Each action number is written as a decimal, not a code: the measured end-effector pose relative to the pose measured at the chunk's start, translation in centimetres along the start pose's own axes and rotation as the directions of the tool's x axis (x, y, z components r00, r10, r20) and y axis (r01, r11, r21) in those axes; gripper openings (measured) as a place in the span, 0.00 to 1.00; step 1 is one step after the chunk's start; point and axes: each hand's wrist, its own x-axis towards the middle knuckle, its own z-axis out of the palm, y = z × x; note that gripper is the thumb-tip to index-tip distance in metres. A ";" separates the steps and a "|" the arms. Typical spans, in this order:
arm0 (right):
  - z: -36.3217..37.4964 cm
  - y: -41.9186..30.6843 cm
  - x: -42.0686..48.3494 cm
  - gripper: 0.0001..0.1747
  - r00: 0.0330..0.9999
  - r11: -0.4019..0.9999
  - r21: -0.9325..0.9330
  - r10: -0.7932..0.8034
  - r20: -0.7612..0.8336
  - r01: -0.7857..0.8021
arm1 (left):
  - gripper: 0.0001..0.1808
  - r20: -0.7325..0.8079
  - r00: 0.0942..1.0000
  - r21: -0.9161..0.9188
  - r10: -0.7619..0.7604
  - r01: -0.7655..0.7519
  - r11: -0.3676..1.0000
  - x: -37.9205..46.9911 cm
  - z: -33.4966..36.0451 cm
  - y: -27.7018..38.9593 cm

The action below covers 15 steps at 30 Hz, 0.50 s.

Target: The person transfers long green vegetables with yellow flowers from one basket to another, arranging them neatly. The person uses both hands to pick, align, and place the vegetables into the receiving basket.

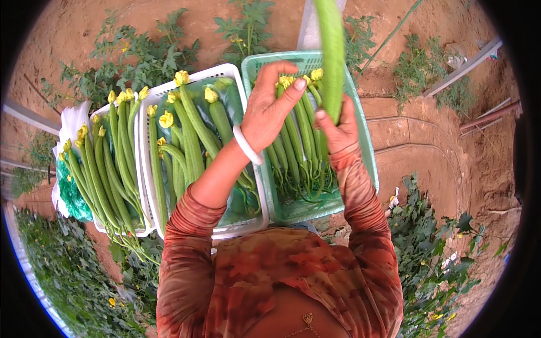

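Note:
My right hand (340, 126) grips one end of a long green loofah gourd (331, 55), held upright above a green plastic crate (370, 162). The gourd's far end runs out of the top of the view. My left hand (272, 110) holds nothing, its thumb and fingers apart and curved, just left of the gourd. Below both hands, several slender loofahs (293, 143) with yellow blossoms lie side by side in the green crate, stems toward me. My left hand and wrist hide part of them. A white bangle (247, 145) circles my left wrist.
Left of the green crate stands a white plastic crate (143, 169) of loofahs (192, 148) on green film. Further left, another white crate (146, 232) holds more loofahs (101, 177), stems over its near edge. Leafy plants (148, 59) and a metal post (463, 67) stand around on bare soil.

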 end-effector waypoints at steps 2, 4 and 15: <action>-5.1 4.0 0.8 0.27 0.991 0.993 -0.075 -0.093 -0.097 0.086 | 0.24 0.034 0.967 0.050 -0.252 0.251 0.967 -1.2 1.8 -5.1; -9.8 8.2 1.2 0.25 0.984 0.995 -0.077 -0.069 -0.163 0.057 | 0.10 0.072 0.926 0.249 -0.370 0.342 0.906 -2.4 3.4 -10.0; -17.3 25.3 -0.8 0.31 0.910 0.914 -0.203 0.280 -0.307 -0.350 | 0.20 0.409 0.766 0.843 -0.495 -0.111 0.526 -2.2 10.8 -25.2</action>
